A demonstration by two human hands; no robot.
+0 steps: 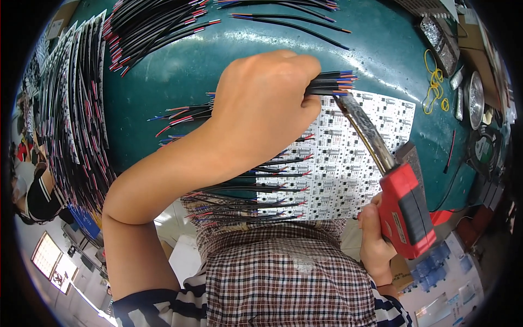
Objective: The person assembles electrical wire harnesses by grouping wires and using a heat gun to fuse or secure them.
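Note:
My left hand (267, 90) is closed round a bundle of short black cables (327, 84), whose blue, orange and red wire ends stick out to the right. My right hand (375, 245) grips the handle of a red and black soldering gun (402, 210). Its long metal barrel slants up and left, and the tip is at the underside of the bundle's wire ends; whether they touch I cannot tell. Below lies a white panel of small circuit boards (354, 147). Several black cables with red and blue ends (272, 188) reach across its left part, partly hidden by my left forearm.
More black cables (152, 30) are heaped at the far left of the green table (261, 49). Cabled board panels (81, 103) stack along the left edge. At right are yellow cord (434, 82), a round metal dish (475, 101) and a coil of wire (484, 148). Another person (41, 191) is at left.

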